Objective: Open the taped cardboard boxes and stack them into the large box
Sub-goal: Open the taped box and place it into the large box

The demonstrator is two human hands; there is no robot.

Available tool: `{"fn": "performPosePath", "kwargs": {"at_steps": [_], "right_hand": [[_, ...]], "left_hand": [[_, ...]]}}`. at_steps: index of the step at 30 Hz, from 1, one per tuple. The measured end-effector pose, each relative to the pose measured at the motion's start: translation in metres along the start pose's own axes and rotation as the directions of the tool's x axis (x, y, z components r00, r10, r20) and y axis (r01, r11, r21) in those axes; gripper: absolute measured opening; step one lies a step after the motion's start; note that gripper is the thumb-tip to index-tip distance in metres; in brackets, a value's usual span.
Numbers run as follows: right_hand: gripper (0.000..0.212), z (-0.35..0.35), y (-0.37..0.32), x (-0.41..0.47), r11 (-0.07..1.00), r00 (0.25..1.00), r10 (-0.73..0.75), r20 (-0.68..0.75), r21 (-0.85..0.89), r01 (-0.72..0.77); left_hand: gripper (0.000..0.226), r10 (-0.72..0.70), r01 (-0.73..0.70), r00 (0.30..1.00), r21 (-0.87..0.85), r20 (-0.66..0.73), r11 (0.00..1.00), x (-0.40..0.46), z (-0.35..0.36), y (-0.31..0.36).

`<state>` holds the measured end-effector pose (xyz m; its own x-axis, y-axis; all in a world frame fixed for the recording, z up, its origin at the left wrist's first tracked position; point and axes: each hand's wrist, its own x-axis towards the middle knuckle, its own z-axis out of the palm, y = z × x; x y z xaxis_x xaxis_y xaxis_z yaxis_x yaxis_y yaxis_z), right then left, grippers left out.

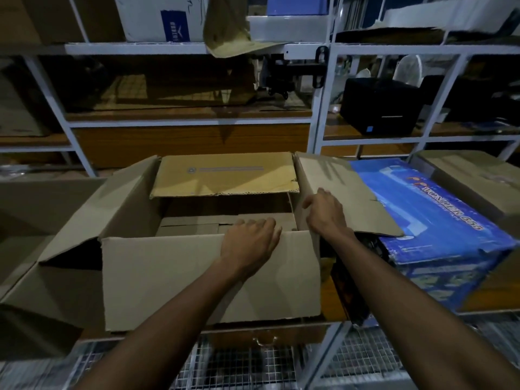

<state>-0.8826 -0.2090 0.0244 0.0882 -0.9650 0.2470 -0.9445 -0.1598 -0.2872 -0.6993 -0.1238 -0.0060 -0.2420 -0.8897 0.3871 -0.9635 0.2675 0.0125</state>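
1. The left hand (pixel 249 240) curls its fingers over the top edge of the near flap (pixel 197 280) of the large box (pixel 84 220), a grip on that flap.
2. The right hand (pixel 326 213) holds the inner edge of the right flap (pixel 343 192), fingers wrapped round the fold.
3. The large box stands open on the counter (pixel 332 280), all four flaps spread: near, right, left (pixel 112 204) and far (pixel 225 175).
4. Inside it lie flattened cardboard pieces (pixel 197 225), stacked flat on the bottom; their number cannot be told in the dim light.
5. The far flap bears a faint printed line and a round mark, too blurred to read.
6. Just right of the large box, partly under the right flap, sits one blue box (pixel 439 220) printed "WONDER 555".
7. One more brown box (pixel 475 178) stands beyond it at the right edge.
8. Behind is a white metal shelf rack (pixel 318 108); it carries a black device (pixel 380 108) and, higher up, a white carton (pixel 157 18) with a blue label, unreadable.
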Motion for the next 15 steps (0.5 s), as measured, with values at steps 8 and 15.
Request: {"fn": "performPosePath", "kwargs": {"at_steps": [8, 15], "right_hand": [[0.021, 0.002, -0.053, -0.046, 0.948, 0.945, -0.275, -0.176, 0.113, 0.297], [0.028, 0.024, -0.094, -0.081, 0.888, 0.868, -0.450, -0.211, 0.000, 0.460]], "left_hand": [[0.048, -0.144, 0.163, 0.972, 0.093, -0.186, 0.982, -0.032, -0.009, -0.043], [0.041, -0.206, 0.244, 0.948, 0.138, -0.242, 0.960, -0.065, -0.018, -0.085]]}}
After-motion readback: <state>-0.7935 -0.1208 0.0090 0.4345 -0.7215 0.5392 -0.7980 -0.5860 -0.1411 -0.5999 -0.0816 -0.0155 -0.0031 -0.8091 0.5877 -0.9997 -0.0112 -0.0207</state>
